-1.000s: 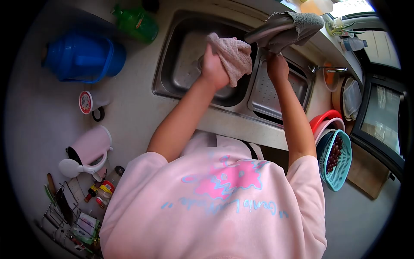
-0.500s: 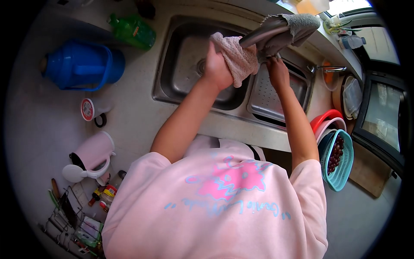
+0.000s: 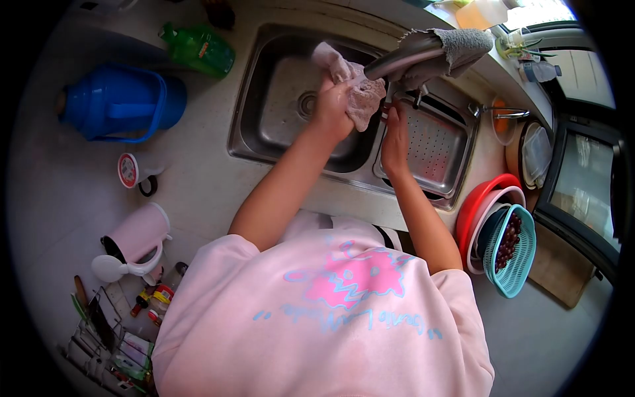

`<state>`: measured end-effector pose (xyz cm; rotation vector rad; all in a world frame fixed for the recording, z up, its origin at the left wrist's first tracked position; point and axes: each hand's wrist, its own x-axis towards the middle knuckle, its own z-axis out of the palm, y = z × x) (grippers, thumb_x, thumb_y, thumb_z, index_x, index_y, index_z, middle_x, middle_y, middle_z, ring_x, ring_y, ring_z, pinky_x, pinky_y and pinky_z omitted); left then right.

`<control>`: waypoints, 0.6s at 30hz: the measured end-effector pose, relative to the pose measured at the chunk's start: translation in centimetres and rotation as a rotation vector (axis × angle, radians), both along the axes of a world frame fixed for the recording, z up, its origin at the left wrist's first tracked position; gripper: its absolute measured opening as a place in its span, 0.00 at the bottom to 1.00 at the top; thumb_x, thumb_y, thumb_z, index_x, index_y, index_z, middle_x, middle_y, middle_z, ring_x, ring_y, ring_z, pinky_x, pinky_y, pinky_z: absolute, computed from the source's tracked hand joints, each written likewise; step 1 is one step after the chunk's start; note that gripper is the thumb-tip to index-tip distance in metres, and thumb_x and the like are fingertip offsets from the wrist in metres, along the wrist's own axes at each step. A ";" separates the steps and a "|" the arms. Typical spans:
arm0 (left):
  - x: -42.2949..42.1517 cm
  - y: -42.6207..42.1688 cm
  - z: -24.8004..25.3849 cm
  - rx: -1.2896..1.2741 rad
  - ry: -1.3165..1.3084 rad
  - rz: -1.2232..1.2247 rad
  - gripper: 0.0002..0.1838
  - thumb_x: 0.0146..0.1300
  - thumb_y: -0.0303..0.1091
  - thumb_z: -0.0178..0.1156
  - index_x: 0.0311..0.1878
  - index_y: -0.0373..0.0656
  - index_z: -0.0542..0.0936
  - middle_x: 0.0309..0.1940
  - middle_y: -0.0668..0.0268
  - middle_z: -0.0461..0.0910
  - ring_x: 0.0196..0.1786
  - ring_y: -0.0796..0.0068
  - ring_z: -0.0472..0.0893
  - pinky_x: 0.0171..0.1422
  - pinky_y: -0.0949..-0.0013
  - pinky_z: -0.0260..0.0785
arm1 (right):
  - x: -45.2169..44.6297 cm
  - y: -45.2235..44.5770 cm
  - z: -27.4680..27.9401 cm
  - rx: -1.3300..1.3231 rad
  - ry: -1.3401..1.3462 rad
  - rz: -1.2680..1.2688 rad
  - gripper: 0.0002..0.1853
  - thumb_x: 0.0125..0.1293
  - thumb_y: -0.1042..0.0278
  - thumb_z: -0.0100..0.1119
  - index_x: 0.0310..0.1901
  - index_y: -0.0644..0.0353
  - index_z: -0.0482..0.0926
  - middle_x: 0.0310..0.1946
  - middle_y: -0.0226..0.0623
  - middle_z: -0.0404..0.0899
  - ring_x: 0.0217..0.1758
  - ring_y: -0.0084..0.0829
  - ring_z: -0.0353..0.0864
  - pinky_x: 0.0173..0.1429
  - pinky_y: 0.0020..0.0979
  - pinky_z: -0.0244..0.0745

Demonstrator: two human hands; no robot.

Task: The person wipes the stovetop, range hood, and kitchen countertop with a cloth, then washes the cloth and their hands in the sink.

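My left hand (image 3: 331, 109) is closed around a crumpled pinkish washcloth (image 3: 366, 102), held above the left basin of the steel sink (image 3: 268, 79). The cloth hangs out on both sides of my fingers, just below the tap spout (image 3: 400, 58). My right hand (image 3: 395, 140) is beside the cloth, over the left edge of the perforated drain tray (image 3: 433, 149). Its fingers look stretched out with nothing in them, though the tips are partly hidden. The tap lever (image 3: 421, 96) stands apart from that hand. A grey cloth (image 3: 463, 51) drapes over the tap.
To the left stand a green bottle (image 3: 198, 49), a blue thermos jug (image 3: 126, 102) and a pink kettle (image 3: 139, 235). Stacked basins (image 3: 473, 212) and a turquoise basket (image 3: 524, 258) with dark red fruit are at the right, near an open window (image 3: 582, 172).
My right hand has come away from the tap lever, leftward and down toward the cloth. The washcloth has shifted in my left hand, which stays over the left basin.
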<state>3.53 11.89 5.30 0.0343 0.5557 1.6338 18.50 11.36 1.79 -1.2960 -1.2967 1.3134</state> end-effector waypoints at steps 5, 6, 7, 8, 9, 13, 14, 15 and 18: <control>1.7 -1.7 0.8 -0.117 0.463 0.022 0.20 0.73 0.28 0.50 0.65 0.35 0.73 0.57 0.56 0.78 0.61 0.68 0.78 0.64 0.69 0.71 | -6.9 1.6 1.1 -0.248 0.408 0.118 0.25 0.79 0.53 0.48 0.68 0.63 0.68 0.60 0.37 0.77 0.61 0.28 0.75 0.63 0.30 0.69; 1.3 -2.0 0.4 -0.158 0.508 0.010 0.23 0.75 0.39 0.53 0.66 0.36 0.73 0.56 0.60 0.79 0.59 0.72 0.77 0.64 0.72 0.68 | -7.4 1.9 1.7 -0.243 0.398 0.134 0.25 0.79 0.54 0.48 0.69 0.62 0.68 0.60 0.37 0.77 0.60 0.27 0.76 0.63 0.29 0.70; 1.0 -1.8 0.2 -0.188 0.594 0.007 0.24 0.76 0.42 0.52 0.66 0.36 0.73 0.56 0.61 0.79 0.59 0.72 0.77 0.64 0.71 0.68 | -7.7 2.3 2.3 -0.238 0.387 0.153 0.25 0.79 0.55 0.48 0.69 0.62 0.68 0.60 0.36 0.77 0.60 0.27 0.76 0.63 0.28 0.70; 0.6 -1.3 0.0 -0.218 0.680 0.012 0.25 0.76 0.46 0.52 0.66 0.36 0.74 0.56 0.61 0.78 0.58 0.72 0.77 0.63 0.70 0.69 | -8.3 2.6 2.8 -0.231 0.375 0.181 0.25 0.79 0.56 0.48 0.70 0.62 0.68 0.61 0.35 0.77 0.60 0.26 0.77 0.63 0.27 0.70; 0.0 -0.8 -0.5 -0.253 0.764 0.014 0.27 0.77 0.49 0.51 0.66 0.36 0.74 0.57 0.62 0.78 0.57 0.72 0.77 0.63 0.70 0.69 | -8.9 2.1 2.9 -0.268 0.453 0.170 0.25 0.78 0.57 0.48 0.70 0.62 0.68 0.61 0.35 0.77 0.60 0.26 0.77 0.63 0.27 0.70; -1.3 0.7 -1.0 -0.300 0.472 0.199 0.23 0.78 0.41 0.48 0.71 0.44 0.72 0.58 0.63 0.77 0.58 0.73 0.76 0.64 0.70 0.68 | -9.8 -0.1 3.3 -0.350 0.527 0.151 0.24 0.78 0.59 0.50 0.70 0.62 0.69 0.62 0.36 0.76 0.60 0.26 0.76 0.63 0.28 0.70; -0.8 0.8 -1.6 -0.277 0.540 0.268 0.22 0.77 0.37 0.48 0.71 0.44 0.71 0.58 0.63 0.77 0.58 0.73 0.76 0.64 0.70 0.68 | -10.0 0.7 2.7 -0.293 0.522 0.169 0.25 0.78 0.59 0.51 0.70 0.62 0.69 0.62 0.36 0.76 0.61 0.26 0.76 0.63 0.28 0.70; 0.1 0.6 -3.6 -0.237 0.741 0.308 0.22 0.76 0.34 0.48 0.71 0.44 0.71 0.58 0.64 0.77 0.58 0.73 0.76 0.65 0.70 0.68 | -10.0 1.7 1.8 -0.237 0.520 0.184 0.25 0.78 0.58 0.51 0.70 0.63 0.69 0.62 0.36 0.76 0.61 0.26 0.76 0.64 0.28 0.70; 0.9 -1.1 0.2 -0.276 0.516 0.012 0.27 0.77 0.40 0.49 0.75 0.41 0.67 0.64 0.60 0.75 0.65 0.72 0.74 0.71 0.70 0.63 | -8.8 5.9 -0.3 -0.139 0.469 0.262 0.28 0.77 0.49 0.54 0.68 0.62 0.70 0.55 0.34 0.78 0.56 0.24 0.76 0.60 0.29 0.71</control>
